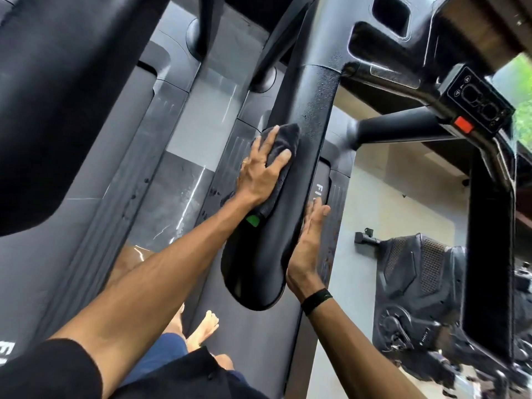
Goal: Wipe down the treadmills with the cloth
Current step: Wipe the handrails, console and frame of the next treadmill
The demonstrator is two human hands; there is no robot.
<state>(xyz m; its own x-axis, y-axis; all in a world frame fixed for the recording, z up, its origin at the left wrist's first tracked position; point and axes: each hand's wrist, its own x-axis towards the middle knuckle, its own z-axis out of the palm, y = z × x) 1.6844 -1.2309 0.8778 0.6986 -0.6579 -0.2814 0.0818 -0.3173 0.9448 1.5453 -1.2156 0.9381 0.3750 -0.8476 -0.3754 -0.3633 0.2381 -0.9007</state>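
I log the left hand (263,165) spread flat, pressing the dark cloth (283,148) onto the treadmill handrail (293,180), fingers nearly straight, right hand (309,243) open, palm against the handrail's opposite side, holding nothing, red stop button (463,125) beyond the handrail's far end

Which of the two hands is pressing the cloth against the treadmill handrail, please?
The left hand, fingers spread over the dark cloth. The right hand holds nothing and rests flat against the handrail.
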